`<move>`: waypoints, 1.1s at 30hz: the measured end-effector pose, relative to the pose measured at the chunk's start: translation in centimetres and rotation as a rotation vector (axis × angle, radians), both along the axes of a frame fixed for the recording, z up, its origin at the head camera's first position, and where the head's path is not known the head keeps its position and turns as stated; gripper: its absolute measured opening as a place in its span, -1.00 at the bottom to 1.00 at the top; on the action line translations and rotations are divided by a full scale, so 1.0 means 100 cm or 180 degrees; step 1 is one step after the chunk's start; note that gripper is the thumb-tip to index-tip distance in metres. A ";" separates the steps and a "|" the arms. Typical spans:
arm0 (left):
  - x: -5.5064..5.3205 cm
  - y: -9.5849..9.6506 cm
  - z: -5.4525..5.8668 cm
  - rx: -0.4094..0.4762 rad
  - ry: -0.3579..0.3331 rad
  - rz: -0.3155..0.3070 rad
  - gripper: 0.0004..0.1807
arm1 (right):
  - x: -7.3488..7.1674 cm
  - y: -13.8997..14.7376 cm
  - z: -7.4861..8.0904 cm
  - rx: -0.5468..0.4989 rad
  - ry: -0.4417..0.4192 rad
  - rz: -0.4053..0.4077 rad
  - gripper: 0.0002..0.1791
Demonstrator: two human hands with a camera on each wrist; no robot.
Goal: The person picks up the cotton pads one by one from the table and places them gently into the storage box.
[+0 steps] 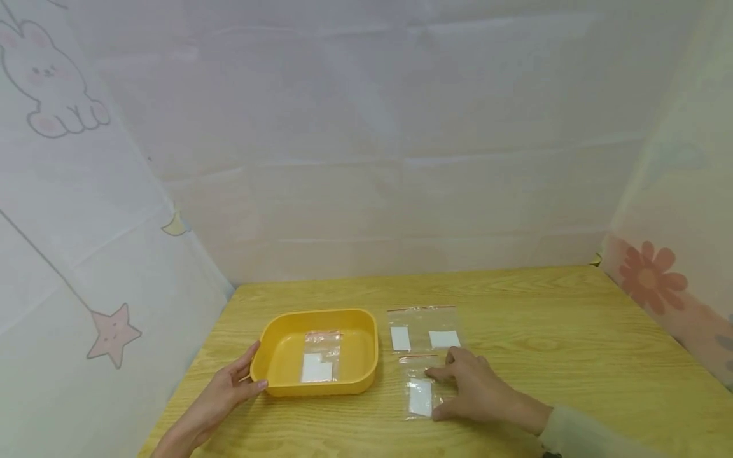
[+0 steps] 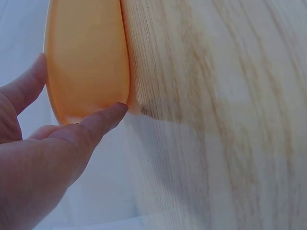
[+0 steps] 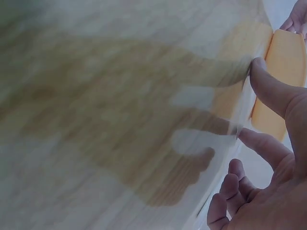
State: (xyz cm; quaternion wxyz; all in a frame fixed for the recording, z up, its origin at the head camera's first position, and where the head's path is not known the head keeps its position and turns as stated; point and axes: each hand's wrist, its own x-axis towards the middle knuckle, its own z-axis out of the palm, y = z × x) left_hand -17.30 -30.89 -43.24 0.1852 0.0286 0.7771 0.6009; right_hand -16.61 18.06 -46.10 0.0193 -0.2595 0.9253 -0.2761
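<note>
At the left end of a yellow plastic tub point(image 1: 315, 388), my left hand point(image 1: 224, 395) grips the wall, thumb at the front corner and fingers around the far side. In the left wrist view, thumb and fingers span the end of the tub point(image 2: 88, 57). Inside it lies a clear zip bag point(image 1: 316, 367) holding a white piece. To the right, another clear zip bag point(image 1: 420, 399) with a white rectangle lies on the table. My right hand point(image 1: 480, 388) touches its right side, thumb low and index finger higher, set apart; the other fingers are bent in the right wrist view.
Behind that bag, clear zip bags with red seals and white pieces, one at left point(image 1: 401, 338) and one at right point(image 1: 444, 339), lie side by side. The wood-grain table point(image 1: 550, 331) meets a pale hanging sheet point(image 1: 412, 191) at the back, with printed sheets at both sides.
</note>
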 end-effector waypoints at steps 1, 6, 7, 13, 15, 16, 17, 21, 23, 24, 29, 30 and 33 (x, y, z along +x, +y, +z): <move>0.000 0.000 0.000 -0.0002 0.0001 0.0002 0.03 | 0.000 0.001 0.000 -0.0014 -0.0018 -0.0004 -0.14; 0.000 0.000 0.000 -0.0021 -0.0007 0.0017 0.03 | -0.002 0.004 0.002 -0.0065 -0.0095 -0.0001 -0.10; 0.000 0.000 0.000 -0.0024 -0.0009 0.0020 0.03 | -0.003 0.005 0.002 -0.0059 -0.0096 0.0008 -0.09; -0.001 -0.001 -0.001 -0.0002 -0.0003 -0.0006 0.02 | -0.006 0.008 0.000 -0.0060 -0.0158 0.0085 -0.05; -0.001 -0.002 -0.001 0.0010 -0.0008 -0.0019 0.02 | -0.006 0.009 -0.001 -0.0061 -0.0192 0.0109 -0.07; -0.001 -0.002 -0.001 0.0018 -0.0008 -0.0026 0.02 | -0.006 0.010 -0.001 -0.0065 -0.0196 0.0121 -0.08; -0.002 -0.002 -0.002 0.0024 -0.0009 -0.0031 0.02 | -0.006 0.010 -0.002 -0.0064 -0.0197 0.0132 -0.09; -0.002 -0.002 -0.002 0.0008 -0.0014 -0.0032 0.02 | -0.006 0.011 -0.003 -0.0074 -0.0195 0.0143 -0.11; -0.001 -0.002 -0.002 -0.0007 -0.0025 -0.0019 0.02 | -0.007 0.011 -0.003 -0.0059 -0.0198 0.0115 -0.11; -0.001 -0.002 -0.002 -0.0010 -0.0032 -0.0014 0.02 | -0.008 0.012 -0.003 -0.0048 -0.0193 0.0102 -0.11; -0.001 -0.001 -0.001 0.0012 -0.0045 0.0001 0.02 | -0.008 0.013 -0.004 0.0007 -0.0208 0.0052 -0.13; -0.001 -0.001 -0.001 0.0018 -0.0043 0.0000 0.02 | -0.008 0.013 -0.004 0.0006 -0.0199 0.0057 -0.13; -0.001 -0.001 -0.001 0.0028 -0.0036 0.0000 0.02 | -0.007 0.012 -0.004 -0.0009 -0.0170 0.0057 -0.14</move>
